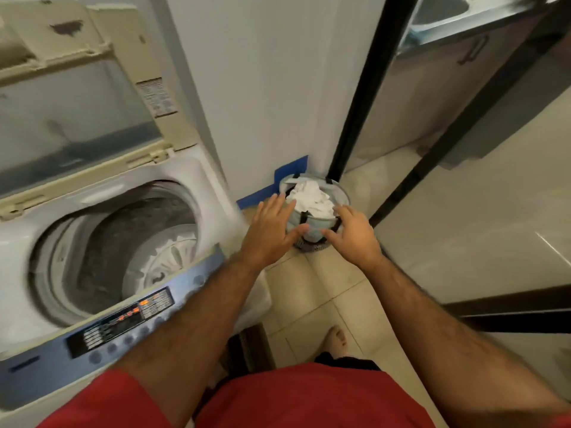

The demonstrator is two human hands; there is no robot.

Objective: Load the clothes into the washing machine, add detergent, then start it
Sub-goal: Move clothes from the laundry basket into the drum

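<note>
A top-loading washing machine (197, 177) stands at the left with its lid (77, 97) raised and its drum (123, 242) showing no clothes. A small grey laundry basket (340, 197) with black handles sits on the floor in the corner to the machine's right. White clothes (312, 199) are heaped inside it. My left hand (272, 230) hovers over the basket's left rim, fingers spread, holding nothing. My right hand (352, 233) hovers over its right rim, also open. Whether either hand touches the basket is unclear.
The machine's control panel (123, 322) with lit indicators runs along its front edge, under my left forearm. Blue tape (290, 174) marks the wall base behind the basket. A dark-framed glass door (432, 149) stands at the right. My bare foot (336, 338) rests on the tiled floor.
</note>
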